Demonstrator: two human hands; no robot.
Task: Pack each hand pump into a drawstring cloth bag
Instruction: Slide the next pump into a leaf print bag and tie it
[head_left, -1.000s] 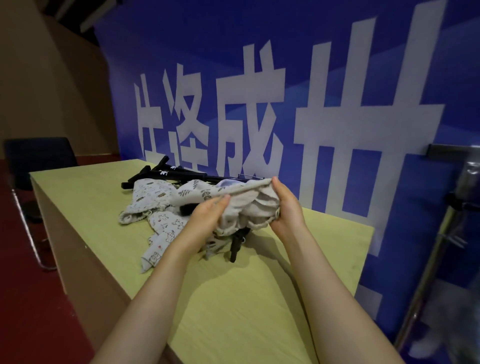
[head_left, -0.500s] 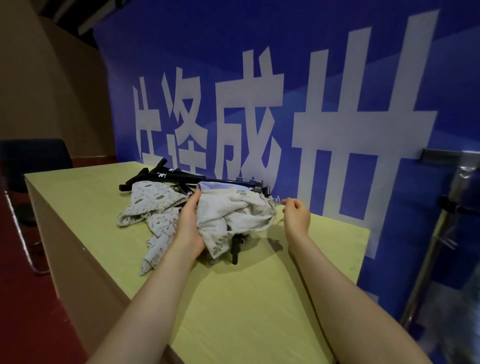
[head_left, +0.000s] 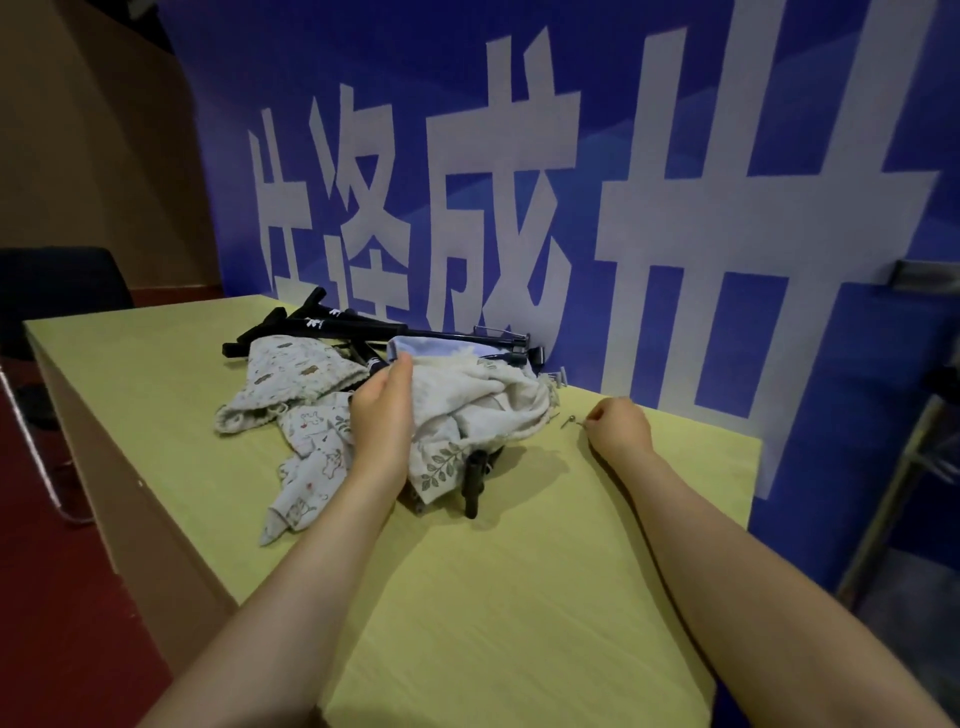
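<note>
A cream drawstring cloth bag (head_left: 483, 410) with a leaf print lies bunched in the middle of the yellow-green table (head_left: 519, 597). A black hand pump (head_left: 474, 480) pokes out from under its near edge. My left hand (head_left: 383, 415) holds the bag's left side, fingers hidden in the cloth. My right hand (head_left: 619, 427) is to the right of the bag, with thumb and finger pinching the thin drawstring end (head_left: 570, 421). More black hand pumps (head_left: 322, 328) lie at the back against the banner.
Two other printed cloth bags (head_left: 298, 376) lie crumpled left of my left hand. A blue banner (head_left: 675, 208) with large white characters stands right behind the table. A dark chair (head_left: 57, 291) is at the left, a metal stand (head_left: 898, 493) at the right.
My right hand let go of the bag's right side and moved right, drawing the cord out. My left hand slid to the bag's left edge, and the bag settled onto the table.
</note>
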